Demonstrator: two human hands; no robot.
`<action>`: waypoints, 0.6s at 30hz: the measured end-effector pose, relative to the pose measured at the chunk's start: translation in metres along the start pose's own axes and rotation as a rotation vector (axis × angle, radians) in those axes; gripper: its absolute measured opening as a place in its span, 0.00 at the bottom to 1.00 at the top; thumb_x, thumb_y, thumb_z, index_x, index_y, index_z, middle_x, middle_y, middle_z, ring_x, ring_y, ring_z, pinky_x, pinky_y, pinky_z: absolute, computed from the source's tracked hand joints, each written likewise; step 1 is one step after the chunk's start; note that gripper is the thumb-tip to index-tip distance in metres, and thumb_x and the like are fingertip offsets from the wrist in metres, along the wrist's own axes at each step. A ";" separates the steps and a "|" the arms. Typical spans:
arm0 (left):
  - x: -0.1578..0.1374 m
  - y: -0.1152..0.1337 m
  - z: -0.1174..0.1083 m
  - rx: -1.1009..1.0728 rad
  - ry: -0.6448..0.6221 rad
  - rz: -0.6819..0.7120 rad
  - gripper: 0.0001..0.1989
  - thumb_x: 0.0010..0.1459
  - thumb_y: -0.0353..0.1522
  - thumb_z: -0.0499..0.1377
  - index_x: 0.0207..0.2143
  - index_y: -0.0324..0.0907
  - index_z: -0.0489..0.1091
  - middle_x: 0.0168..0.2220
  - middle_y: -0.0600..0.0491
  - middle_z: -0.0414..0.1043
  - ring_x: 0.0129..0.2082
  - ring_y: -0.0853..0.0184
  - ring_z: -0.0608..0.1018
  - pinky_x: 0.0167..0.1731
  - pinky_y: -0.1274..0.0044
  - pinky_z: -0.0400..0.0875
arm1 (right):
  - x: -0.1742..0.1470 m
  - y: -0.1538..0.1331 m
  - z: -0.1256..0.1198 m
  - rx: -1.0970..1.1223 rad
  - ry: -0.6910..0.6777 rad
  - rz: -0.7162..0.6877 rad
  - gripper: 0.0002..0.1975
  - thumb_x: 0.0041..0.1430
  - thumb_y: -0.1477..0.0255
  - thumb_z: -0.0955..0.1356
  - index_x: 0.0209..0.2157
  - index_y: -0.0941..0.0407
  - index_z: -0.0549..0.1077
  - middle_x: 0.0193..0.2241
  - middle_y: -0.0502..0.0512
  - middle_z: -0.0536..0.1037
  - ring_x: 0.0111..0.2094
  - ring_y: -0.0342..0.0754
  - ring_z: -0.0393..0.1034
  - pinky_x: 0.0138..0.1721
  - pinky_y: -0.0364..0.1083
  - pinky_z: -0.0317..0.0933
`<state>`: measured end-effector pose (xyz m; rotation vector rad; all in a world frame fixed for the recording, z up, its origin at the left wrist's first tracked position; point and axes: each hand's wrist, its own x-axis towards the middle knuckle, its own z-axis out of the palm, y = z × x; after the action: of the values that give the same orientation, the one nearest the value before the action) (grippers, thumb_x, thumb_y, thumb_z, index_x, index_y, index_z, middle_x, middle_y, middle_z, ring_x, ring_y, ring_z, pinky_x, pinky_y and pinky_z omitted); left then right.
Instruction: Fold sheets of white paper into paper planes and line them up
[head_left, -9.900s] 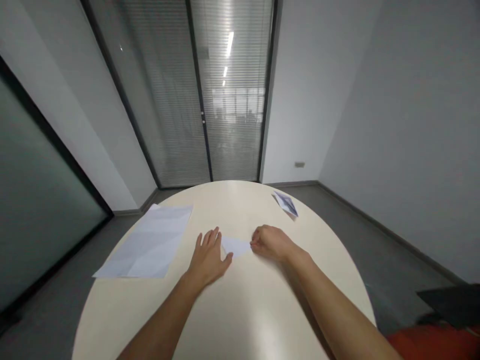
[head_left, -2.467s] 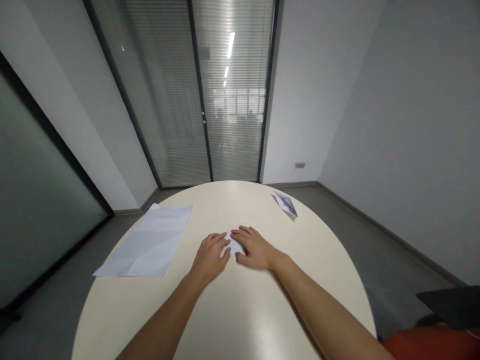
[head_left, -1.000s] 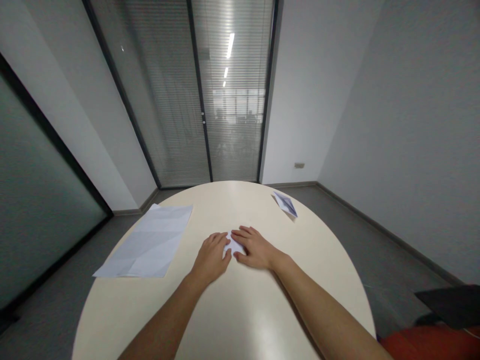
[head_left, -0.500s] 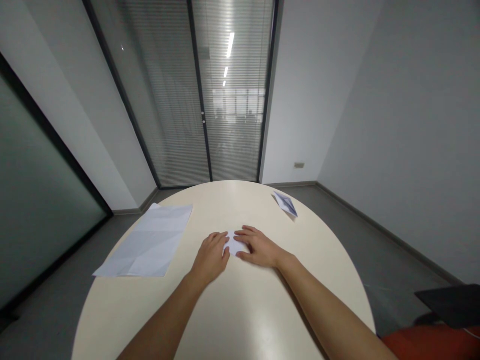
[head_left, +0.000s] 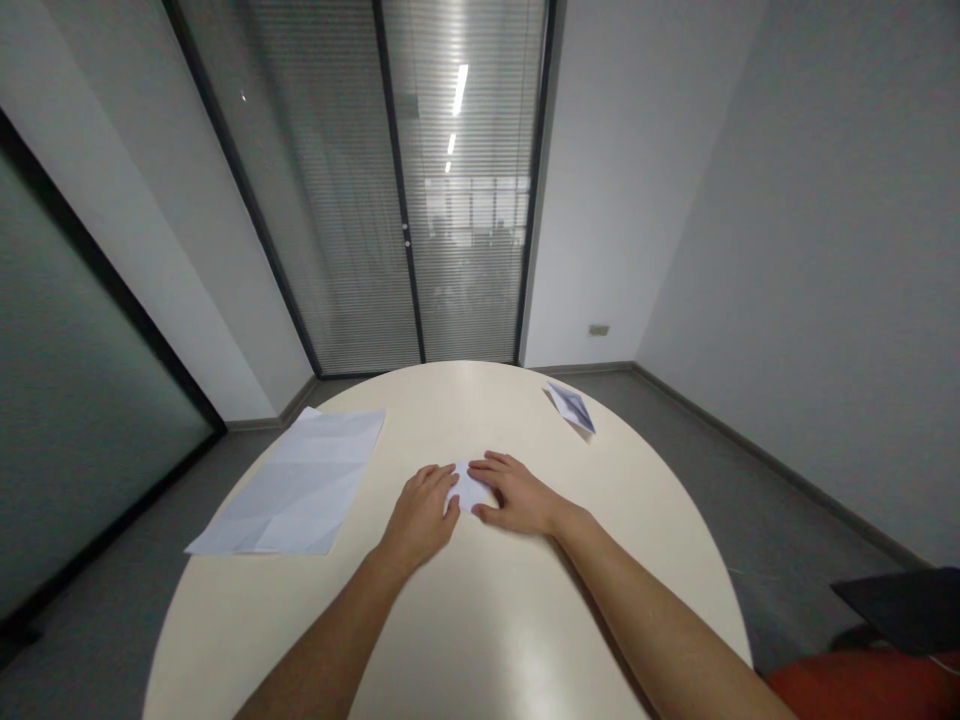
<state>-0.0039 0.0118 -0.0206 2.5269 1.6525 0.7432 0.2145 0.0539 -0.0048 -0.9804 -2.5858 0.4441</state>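
A small piece of white folded paper (head_left: 468,489) lies on the table between my two hands. My left hand (head_left: 424,512) rests at its left edge, fingers apart and fingertips touching the paper. From the right, my right hand (head_left: 517,495) lies over the paper's other side with its fingers outstretched and its thumb along the near edge. Both hands are open, and their fingers partly cover the paper.
The round cream table (head_left: 450,620) carries a large creased white sheet (head_left: 292,490) on the left. A folded paper (head_left: 573,408) with a dark print sits near the far right edge. A red seat (head_left: 862,688) and a black panel (head_left: 904,608) are at lower right.
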 end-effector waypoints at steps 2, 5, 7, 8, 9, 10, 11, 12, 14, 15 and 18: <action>0.000 0.000 0.000 0.002 -0.001 0.007 0.19 0.64 0.30 0.55 0.56 0.41 0.72 0.60 0.45 0.71 0.59 0.55 0.70 0.61 0.60 0.64 | 0.000 -0.001 0.001 -0.008 -0.028 0.031 0.34 0.61 0.58 0.68 0.65 0.56 0.65 0.65 0.63 0.65 0.69 0.64 0.51 0.68 0.64 0.44; 0.000 0.000 -0.001 0.020 -0.016 0.014 0.20 0.63 0.32 0.56 0.57 0.41 0.71 0.60 0.45 0.70 0.60 0.54 0.69 0.62 0.60 0.63 | -0.001 -0.003 0.003 -0.021 -0.058 0.071 0.37 0.62 0.58 0.66 0.69 0.56 0.58 0.68 0.62 0.60 0.70 0.65 0.47 0.68 0.67 0.40; 0.000 0.002 -0.002 0.036 -0.030 0.014 0.21 0.64 0.33 0.55 0.58 0.40 0.70 0.61 0.45 0.70 0.60 0.54 0.68 0.63 0.60 0.62 | -0.001 -0.005 0.003 -0.028 -0.061 0.075 0.38 0.62 0.59 0.66 0.70 0.56 0.57 0.69 0.62 0.58 0.70 0.65 0.46 0.68 0.67 0.39; 0.001 0.002 -0.002 0.042 -0.035 0.013 0.21 0.64 0.33 0.55 0.59 0.40 0.69 0.61 0.45 0.69 0.60 0.54 0.68 0.63 0.59 0.61 | 0.000 -0.006 0.003 -0.029 -0.061 0.075 0.38 0.61 0.60 0.66 0.70 0.56 0.57 0.69 0.62 0.58 0.70 0.65 0.46 0.68 0.67 0.39; 0.001 0.003 -0.003 0.045 -0.037 0.011 0.22 0.64 0.33 0.55 0.59 0.40 0.69 0.61 0.45 0.69 0.60 0.53 0.68 0.63 0.59 0.61 | 0.000 -0.007 0.002 -0.028 -0.062 0.074 0.38 0.61 0.60 0.66 0.70 0.56 0.57 0.69 0.62 0.59 0.70 0.65 0.47 0.68 0.66 0.40; 0.001 0.003 -0.003 0.046 -0.037 0.011 0.22 0.64 0.34 0.55 0.60 0.40 0.68 0.61 0.45 0.69 0.60 0.53 0.68 0.63 0.59 0.60 | 0.000 -0.009 0.002 -0.026 -0.063 0.076 0.38 0.61 0.60 0.66 0.69 0.56 0.57 0.69 0.62 0.59 0.70 0.65 0.47 0.68 0.66 0.40; 0.001 0.003 -0.003 0.047 -0.035 0.011 0.22 0.64 0.34 0.55 0.60 0.40 0.68 0.61 0.45 0.69 0.60 0.53 0.67 0.63 0.58 0.60 | 0.000 -0.010 0.001 -0.024 -0.065 0.080 0.38 0.60 0.61 0.66 0.69 0.56 0.57 0.69 0.62 0.59 0.70 0.65 0.47 0.68 0.66 0.41; 0.002 0.003 -0.002 0.047 -0.035 0.011 0.23 0.64 0.34 0.56 0.60 0.40 0.68 0.61 0.44 0.69 0.60 0.53 0.67 0.63 0.58 0.60 | 0.001 -0.011 0.000 -0.022 -0.068 0.085 0.38 0.60 0.61 0.66 0.69 0.57 0.57 0.69 0.62 0.58 0.70 0.65 0.47 0.68 0.67 0.41; 0.002 0.002 -0.001 0.049 -0.034 0.013 0.23 0.64 0.36 0.56 0.60 0.41 0.67 0.60 0.44 0.69 0.60 0.52 0.67 0.63 0.57 0.59 | 0.001 -0.012 -0.001 -0.020 -0.075 0.095 0.38 0.60 0.61 0.66 0.69 0.57 0.57 0.69 0.62 0.58 0.70 0.66 0.47 0.68 0.67 0.41; 0.002 0.001 -0.001 0.050 -0.033 0.012 0.23 0.64 0.37 0.56 0.60 0.41 0.67 0.60 0.45 0.69 0.61 0.52 0.67 0.63 0.57 0.59 | 0.001 -0.013 -0.001 -0.019 -0.077 0.099 0.38 0.60 0.61 0.66 0.69 0.57 0.57 0.69 0.62 0.58 0.70 0.65 0.47 0.68 0.67 0.41; 0.001 -0.001 0.002 0.049 -0.015 0.009 0.22 0.66 0.38 0.54 0.60 0.42 0.67 0.61 0.46 0.68 0.61 0.52 0.66 0.63 0.57 0.58 | 0.001 -0.012 0.000 -0.016 -0.079 0.106 0.38 0.60 0.61 0.66 0.70 0.56 0.57 0.69 0.61 0.58 0.70 0.65 0.46 0.68 0.68 0.40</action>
<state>-0.0041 0.0134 -0.0224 2.5681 1.6763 0.6903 0.2068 0.0456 0.0002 -1.1314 -2.6191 0.4999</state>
